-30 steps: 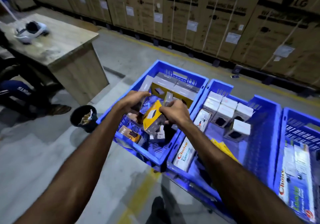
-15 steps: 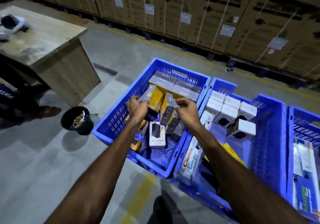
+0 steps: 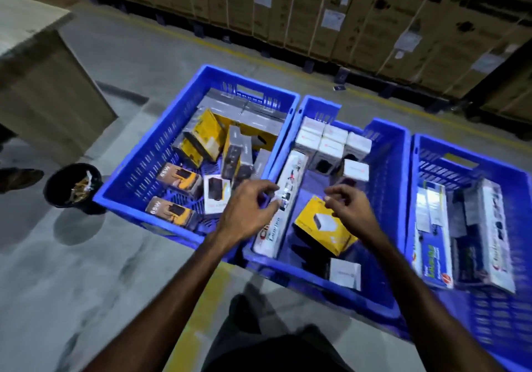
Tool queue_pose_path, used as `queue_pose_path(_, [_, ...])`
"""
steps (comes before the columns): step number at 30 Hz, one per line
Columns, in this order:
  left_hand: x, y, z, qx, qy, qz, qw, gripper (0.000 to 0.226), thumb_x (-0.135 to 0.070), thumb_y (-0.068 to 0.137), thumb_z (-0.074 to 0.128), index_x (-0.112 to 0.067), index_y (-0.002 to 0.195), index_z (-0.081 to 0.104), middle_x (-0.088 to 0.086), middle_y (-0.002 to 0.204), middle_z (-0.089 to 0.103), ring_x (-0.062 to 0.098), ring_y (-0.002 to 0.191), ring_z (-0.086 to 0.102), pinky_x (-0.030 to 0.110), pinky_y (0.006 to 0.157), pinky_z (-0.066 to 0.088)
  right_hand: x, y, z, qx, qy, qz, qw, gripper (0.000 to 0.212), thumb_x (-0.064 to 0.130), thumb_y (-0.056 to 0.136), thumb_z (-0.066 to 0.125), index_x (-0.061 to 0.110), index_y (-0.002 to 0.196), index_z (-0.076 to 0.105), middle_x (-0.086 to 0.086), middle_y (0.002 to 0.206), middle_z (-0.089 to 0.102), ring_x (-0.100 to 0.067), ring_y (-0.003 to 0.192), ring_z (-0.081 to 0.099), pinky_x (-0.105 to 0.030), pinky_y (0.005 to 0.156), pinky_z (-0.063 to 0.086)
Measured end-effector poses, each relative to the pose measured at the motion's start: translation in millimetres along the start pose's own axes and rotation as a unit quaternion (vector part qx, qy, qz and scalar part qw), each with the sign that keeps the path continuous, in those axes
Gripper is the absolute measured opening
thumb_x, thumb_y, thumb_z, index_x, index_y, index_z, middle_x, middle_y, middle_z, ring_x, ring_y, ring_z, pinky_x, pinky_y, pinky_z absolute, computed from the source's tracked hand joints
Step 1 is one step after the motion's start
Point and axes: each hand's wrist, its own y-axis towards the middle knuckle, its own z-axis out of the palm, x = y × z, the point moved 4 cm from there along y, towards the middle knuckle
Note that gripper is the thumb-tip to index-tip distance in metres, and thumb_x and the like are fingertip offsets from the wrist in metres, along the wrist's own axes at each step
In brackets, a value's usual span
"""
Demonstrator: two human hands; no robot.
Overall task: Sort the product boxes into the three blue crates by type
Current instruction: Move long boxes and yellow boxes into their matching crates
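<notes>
Hands (image 3: 250, 213) (image 3: 349, 207) hover loosely curled over middle crate (image 3: 316, 288).

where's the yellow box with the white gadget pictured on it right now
In the head view, the yellow cardboard box lies tilted in the middle blue plastic crate, just under the right hand, right of the long white carton.

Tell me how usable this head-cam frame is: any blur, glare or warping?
Head view: dim warehouse light; right crate and its long boxes are smeared by motion blur; both hands, left hand and right hand, are slightly soft; wide-angle lens bends the stacked cartons and crate edges; pale glare washes out the white boxes, print unreadable.
</notes>
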Motion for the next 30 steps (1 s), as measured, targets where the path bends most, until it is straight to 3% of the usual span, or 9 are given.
queue_pose_path(4, [-32,-4,49,0.094,0.064,0.054,0.992,0.030,-0.034,0.087,0.074,-0.017,0.111,0.074,-0.001,0.099,0.072,0.016,0.090,0.066,0.029,0.079,0.051,-49,1,-17,0.081,-0.199,0.028,0.976,0.051,0.023,0.086,0.081,0.013,0.132,0.062,-0.009,0.113,0.066,-0.027,0.103,0.065,-0.037,0.089,0.053])
queue_pose_path(9, [-45,-4,94,0.155,0.071,0.022,0.985,0.030,-0.026,0.088,0.077,-0.013,0.115,0.075,0.000,0.100,0.072,0.014,0.079,0.062,0.027,0.075,0.049,-73,-1,7,0.171,-0.410,0.010,0.896,0.110,0.065,0.077,0.076,0.031,0.162,0.015,-0.016,0.156,0.033,-0.040,0.141,0.041,-0.055,0.108,0.042])
queue_pose_path(13, [-46,-9,112,0.180,0.060,-0.039,0.981,0.029,-0.023,0.089,0.077,-0.015,0.116,0.074,0.004,0.112,0.072,0.025,0.085,0.071,0.034,0.084,0.057,-84,-2,19,0.196,-0.448,0.010,0.872,0.137,0.071,0.063,0.083,0.040,0.161,-0.007,-0.019,0.160,0.020,-0.040,0.147,0.029,-0.063,0.104,0.040])
queue_pose_path(17, [-33,-14,118,0.157,0.035,-0.128,0.979,0.052,-0.030,0.088,0.078,-0.019,0.136,0.064,0.001,0.123,0.069,0.018,0.096,0.071,0.031,0.091,0.055,-88,-3,16,0.168,-0.405,0.006,0.899,0.137,0.054,0.059,0.088,0.039,0.162,-0.001,-0.019,0.149,0.031,-0.042,0.139,0.035,-0.057,0.097,0.045])
queue_pose_path(20, [-34,-17,116,0.102,-0.013,-0.141,0.985,0.038,-0.016,0.088,0.078,-0.016,0.123,0.065,-0.009,0.115,0.071,0.012,0.098,0.069,0.026,0.087,0.051,-89,4,8,0.143,-0.295,0.056,0.943,0.127,0.053,0.060,0.084,0.042,0.160,0.007,-0.017,0.149,0.034,-0.042,0.137,0.038,-0.049,0.098,0.045])
queue_pose_path(23, [-43,-18,111,0.051,-0.044,-0.144,0.987,0.065,-0.024,0.091,0.079,-0.016,0.149,0.051,-0.009,0.139,0.057,0.014,0.127,0.058,0.034,0.106,0.049,-73,-1,-1,0.121,0.014,0.193,0.974,0.096,0.049,0.075,0.082,0.038,0.154,0.028,-0.005,0.138,0.051,-0.029,0.106,0.065,-0.039,0.074,0.059])
queue_pose_path(25, [-50,-17,111,0.033,-0.075,-0.151,0.985,0.078,-0.034,0.092,0.079,-0.016,0.157,0.039,-0.006,0.150,0.048,0.013,0.135,0.048,0.038,0.113,0.043,-64,-7,-4,0.147,0.242,0.269,0.920,0.074,0.052,0.081,0.077,0.024,0.143,0.047,-0.006,0.123,0.059,-0.023,0.093,0.067,-0.044,0.079,0.061])
queue_pose_path(27, [-55,-16,116,0.025,-0.135,-0.165,0.977,0.073,-0.034,0.094,0.076,-0.018,0.157,0.041,-0.011,0.141,0.046,0.009,0.132,0.046,0.034,0.109,0.043,-56,-15,-8,0.192,0.417,0.300,0.836,0.076,0.060,0.080,0.073,0.011,0.135,0.060,-0.014,0.118,0.061,-0.029,0.097,0.066,-0.048,0.085,0.059])
queue_pose_path(30, [-59,-13,126,0.016,-0.217,-0.200,0.955,0.056,-0.044,0.095,0.072,-0.028,0.145,0.051,-0.007,0.139,0.056,0.016,0.129,0.057,0.049,0.111,0.049,-49,-21,-14,0.222,0.539,0.271,0.766,0.072,0.064,0.089,0.057,0.008,0.134,0.065,-0.017,0.123,0.068,-0.033,0.104,0.066,-0.049,0.089,0.055])
